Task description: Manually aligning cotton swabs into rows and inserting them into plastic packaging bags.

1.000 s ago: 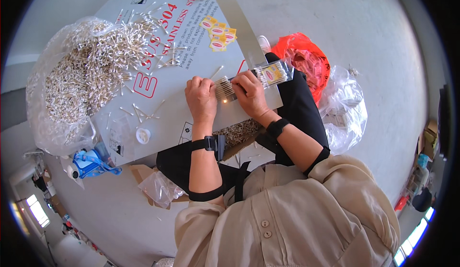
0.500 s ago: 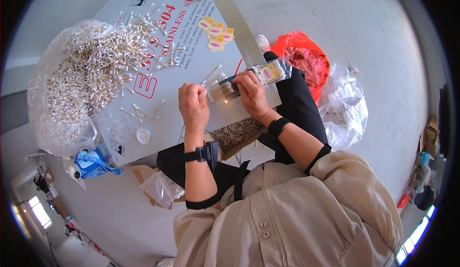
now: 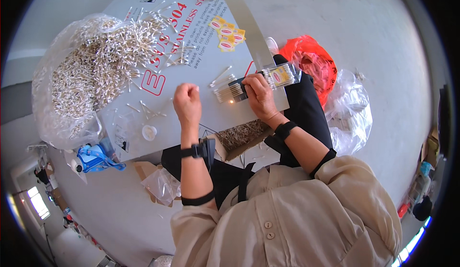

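My left hand (image 3: 187,105) is raised over the table with its fingers curled in; whatever they may hold is too small to make out. Left of the black holder (image 3: 238,88) lies a row of cotton swabs (image 3: 227,93), side by side. My right hand (image 3: 260,96) has its fingers closed on the holder, hiding part of it. Beyond those fingers, at the table's right edge, a clear packet of cotton swabs (image 3: 281,76) with a yellow label sticks out. A few loose swabs (image 3: 220,76) lie just behind the row.
A big clear bag of cotton swabs (image 3: 91,75) spills onto the printed tabletop (image 3: 191,82). Yellow cards (image 3: 229,34) lie at the back, a small round container (image 3: 149,133) at the front left. A red bag (image 3: 311,65) and an open box (image 3: 242,135) are below table height.
My left hand has moved left, away from the row of swabs. My right hand keeps its place on the holder. The whole view has shifted slightly.
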The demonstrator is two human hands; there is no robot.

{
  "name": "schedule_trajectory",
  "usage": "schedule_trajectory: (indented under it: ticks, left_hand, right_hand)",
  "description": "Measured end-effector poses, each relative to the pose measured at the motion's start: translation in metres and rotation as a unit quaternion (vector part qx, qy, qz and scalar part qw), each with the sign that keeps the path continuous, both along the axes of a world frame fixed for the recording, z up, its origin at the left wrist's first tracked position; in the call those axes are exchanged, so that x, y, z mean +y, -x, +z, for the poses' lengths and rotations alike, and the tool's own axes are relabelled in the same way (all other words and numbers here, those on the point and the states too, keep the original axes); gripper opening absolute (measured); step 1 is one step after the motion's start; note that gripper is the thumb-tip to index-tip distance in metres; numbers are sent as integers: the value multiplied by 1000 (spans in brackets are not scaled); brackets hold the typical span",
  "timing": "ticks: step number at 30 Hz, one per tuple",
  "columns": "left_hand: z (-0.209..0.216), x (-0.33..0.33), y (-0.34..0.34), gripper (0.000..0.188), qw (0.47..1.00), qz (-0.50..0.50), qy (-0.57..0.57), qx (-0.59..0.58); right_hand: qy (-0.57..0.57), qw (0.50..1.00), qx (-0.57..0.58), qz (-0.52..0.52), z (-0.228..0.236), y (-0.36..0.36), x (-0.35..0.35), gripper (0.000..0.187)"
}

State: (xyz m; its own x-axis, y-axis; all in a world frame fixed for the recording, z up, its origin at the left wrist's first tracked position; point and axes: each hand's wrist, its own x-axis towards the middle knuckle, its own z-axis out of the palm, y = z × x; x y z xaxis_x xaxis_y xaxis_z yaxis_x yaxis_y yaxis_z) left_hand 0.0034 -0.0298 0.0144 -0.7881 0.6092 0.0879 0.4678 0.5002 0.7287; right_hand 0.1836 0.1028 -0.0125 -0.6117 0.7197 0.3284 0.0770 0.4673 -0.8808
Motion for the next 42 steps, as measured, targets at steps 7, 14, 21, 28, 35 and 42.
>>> schedule_trajectory:
  ticks: [7, 14, 21, 28, 35, 42]
  left_hand:
    - [-5, 47, 65, 17, 950, 68, 159, 260]
    - [-7, 36, 87, 15, 961, -44, 173, 210]
    - [-4, 43, 26, 14, 983, -50, 102, 143]
    - [-2, 42, 53, 16, 981, 108, 139, 84]
    - [-7, 64, 52, 33, 953, 119, 247, 132]
    - [-22, 28, 69, 20, 968, 173, -10, -184]
  right_hand:
    - [0, 1000, -13, 8, 2, -2, 0, 10]
    - [11, 1000, -13, 12, 2, 0, 0, 12]
    - [-11, 1000, -18, 10, 1, 0, 1, 13]
    - [3, 1000, -24, 16, 2, 1, 0, 13]
    - [-12, 999, -29, 10, 1, 0, 0, 14]
    - [-17, 1000, -22, 12, 1, 1, 0, 15]
